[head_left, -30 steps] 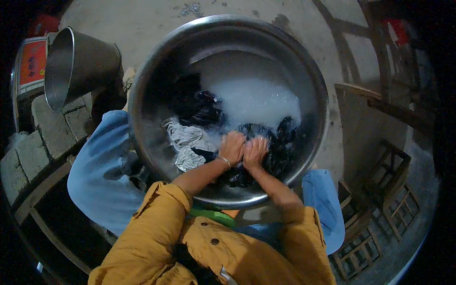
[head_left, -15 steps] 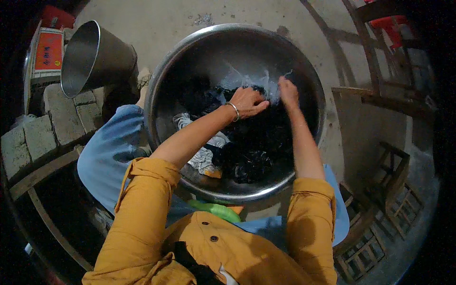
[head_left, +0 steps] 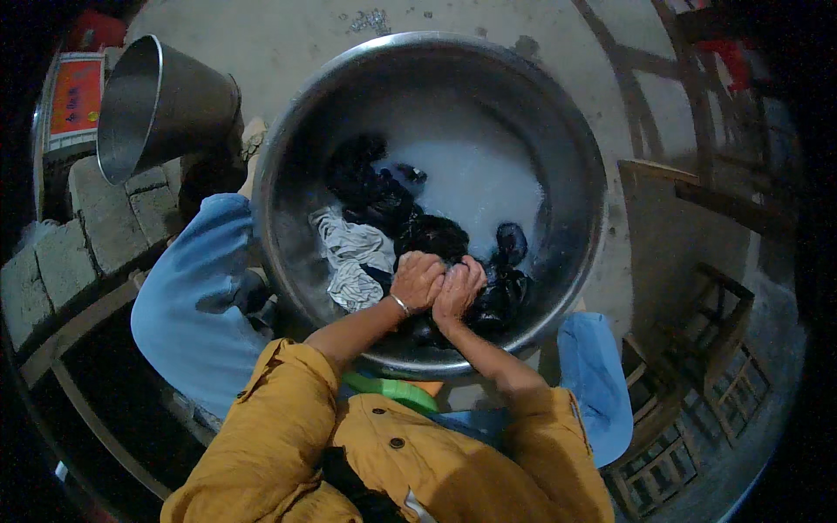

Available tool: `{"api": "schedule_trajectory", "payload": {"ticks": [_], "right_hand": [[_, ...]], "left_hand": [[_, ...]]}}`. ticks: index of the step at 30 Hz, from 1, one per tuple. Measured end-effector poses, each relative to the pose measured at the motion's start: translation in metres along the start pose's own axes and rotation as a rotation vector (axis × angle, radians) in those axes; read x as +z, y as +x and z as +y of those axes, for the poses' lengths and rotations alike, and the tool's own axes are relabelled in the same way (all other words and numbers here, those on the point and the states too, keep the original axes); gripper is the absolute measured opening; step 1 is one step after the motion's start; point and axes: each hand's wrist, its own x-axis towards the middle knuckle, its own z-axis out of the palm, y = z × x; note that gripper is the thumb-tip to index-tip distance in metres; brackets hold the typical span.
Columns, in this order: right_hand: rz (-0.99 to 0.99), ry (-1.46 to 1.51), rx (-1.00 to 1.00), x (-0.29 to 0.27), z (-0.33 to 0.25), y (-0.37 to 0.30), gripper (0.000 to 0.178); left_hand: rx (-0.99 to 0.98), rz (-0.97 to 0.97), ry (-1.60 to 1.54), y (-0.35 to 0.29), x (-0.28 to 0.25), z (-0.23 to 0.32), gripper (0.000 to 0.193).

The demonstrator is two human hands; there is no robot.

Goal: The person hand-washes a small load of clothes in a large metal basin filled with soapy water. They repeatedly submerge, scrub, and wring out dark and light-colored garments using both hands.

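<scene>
A wide metal basin [head_left: 294, 109] holds cloudy, sudsy water [head_left: 488, 179] and wet washing. My left hand [head_left: 417, 281], with a bangle at its wrist, is closed on black cloth [head_left: 433, 235] near the basin's front edge. Right beside it, touching, my right hand [head_left: 459, 292] grips the same dark bundle, its fingers curled. More dark cloth spreads to both sides of my hands. A white striped cloth [head_left: 356, 240] lies bunched left of my left hand. How the pieces under my palms are folded is hidden.
A metal bucket [head_left: 192, 109] lies tipped on its side at the far left, by grey bricks [head_left: 113, 209]. A red-and-white box [head_left: 77, 96] stands behind the bricks. Wooden furniture [head_left: 697, 340] stands at the right. Something green [head_left: 392, 390] sits below the basin's front rim.
Both hands have come from the basin's far side back toward me and closed together on the dark cloth. The splashing has stopped, and the black cloth is gathered nearer, baring cloudy water.
</scene>
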Motion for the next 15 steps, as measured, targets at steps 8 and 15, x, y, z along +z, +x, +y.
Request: {"api": "schedule_trajectory", "payload": {"ticks": [8,15], "right_hand": [[-0.259,-0.127,0.040,0.023,0.051,0.050,0.023],[-0.527,0.057,0.322,0.023,0.096,0.181,0.038]], "left_hand": [[-0.003,-0.237,0.052,0.064,0.033,-0.036,0.024],[-0.156,-0.284,0.103,0.167,0.033,-0.040,0.021]]}}
